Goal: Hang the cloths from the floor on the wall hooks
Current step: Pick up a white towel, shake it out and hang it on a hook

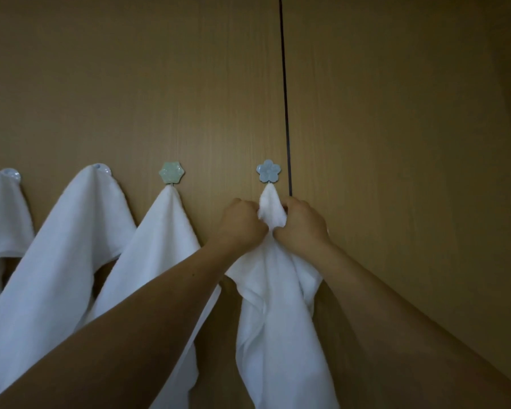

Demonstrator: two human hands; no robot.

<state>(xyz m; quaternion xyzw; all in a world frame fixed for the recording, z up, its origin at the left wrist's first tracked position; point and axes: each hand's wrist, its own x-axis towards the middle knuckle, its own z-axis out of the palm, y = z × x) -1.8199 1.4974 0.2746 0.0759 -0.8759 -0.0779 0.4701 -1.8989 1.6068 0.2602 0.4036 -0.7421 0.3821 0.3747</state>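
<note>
We are gripping the white cloth (273, 305) in our curled left hand (242, 224) and right hand (301, 225); its tip, just above them, is seemingly catching the blue flower hook (268, 170).

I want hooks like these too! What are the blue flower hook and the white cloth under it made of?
The blue flower-shaped hook looks like glossy plastic or glazed ceramic: smooth moulded petals, slight sheen. The white cloth looks like soft terry cotton, probably: matte, thick, loose folds.
</note>
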